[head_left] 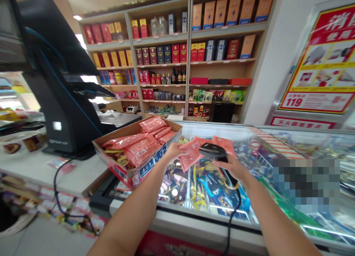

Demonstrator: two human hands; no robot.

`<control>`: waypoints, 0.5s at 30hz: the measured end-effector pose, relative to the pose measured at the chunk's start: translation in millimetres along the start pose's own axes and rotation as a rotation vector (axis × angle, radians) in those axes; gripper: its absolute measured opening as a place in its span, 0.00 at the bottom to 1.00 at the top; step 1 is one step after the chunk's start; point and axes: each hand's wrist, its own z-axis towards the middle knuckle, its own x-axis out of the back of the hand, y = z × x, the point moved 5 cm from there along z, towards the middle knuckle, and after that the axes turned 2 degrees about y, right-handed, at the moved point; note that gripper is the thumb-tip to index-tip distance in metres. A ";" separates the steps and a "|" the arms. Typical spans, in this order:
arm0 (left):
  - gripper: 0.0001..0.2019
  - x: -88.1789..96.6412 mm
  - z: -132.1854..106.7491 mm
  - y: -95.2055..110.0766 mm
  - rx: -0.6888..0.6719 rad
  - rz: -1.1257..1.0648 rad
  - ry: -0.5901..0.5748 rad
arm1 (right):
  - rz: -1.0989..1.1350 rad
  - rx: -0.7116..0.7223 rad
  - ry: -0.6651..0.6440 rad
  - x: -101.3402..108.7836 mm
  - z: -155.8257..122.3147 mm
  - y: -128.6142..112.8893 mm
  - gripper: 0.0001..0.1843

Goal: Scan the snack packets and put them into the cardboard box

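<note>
My right hand (235, 166) is wrapped round the handle of a black barcode scanner (213, 150), its head pointing left. In front of that head, my left hand (174, 152) pinches the edge of a pink plastic packet (190, 156) above the freezer's glass top. Another pink packet (223, 142) lies on the glass behind the scanner. Left of my left hand stands an open cardboard box (134, 178) heaped with more pink packets (144, 149). The scanner's black cable (230, 222) hangs down over the freezer's front edge.
Under the sliding glass of the chest freezer (205, 215) lie colourful wrapped goods. A black checkout terminal (59, 101) stands on the white counter (91, 176) at left, with a loose cable hanging off it. Shelves of boxed goods (163, 54) line the back wall.
</note>
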 end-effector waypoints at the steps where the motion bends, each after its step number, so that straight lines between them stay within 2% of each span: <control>1: 0.12 0.1 -0.1 0.1 0.003 0.004 0.001 | -0.005 0.007 -0.002 0.2 0.1 -0.1 0.12; 4: 0.13 -0.1 0.2 -2.7 0.026 -0.031 0.018 | 0.026 0.007 0.032 1.8 0.5 -1.6 0.13; 6: 0.14 -1.6 0.8 -8.1 0.063 -0.121 0.037 | 0.091 -0.016 0.102 5.1 1.2 -2.0 0.13; 8: 0.15 -4.6 2.4 -14.8 0.102 -0.263 0.066 | 0.180 -0.035 0.235 12.1 1.8 -1.8 0.15; 11: 0.13 -11.4 9.5 -20.1 0.110 -0.462 0.124 | 0.327 -0.018 0.521 28.6 0.3 -1.9 0.18; 13: 0.12 -17.4 18.4 -18.2 0.097 -0.468 0.175 | 0.420 0.030 0.692 39.1 -2.3 -3.3 0.18; 15: 0.11 -25.8 30.4 -11.2 0.079 -0.334 0.218 | 0.489 0.089 0.798 46.5 -4.5 -5.4 0.17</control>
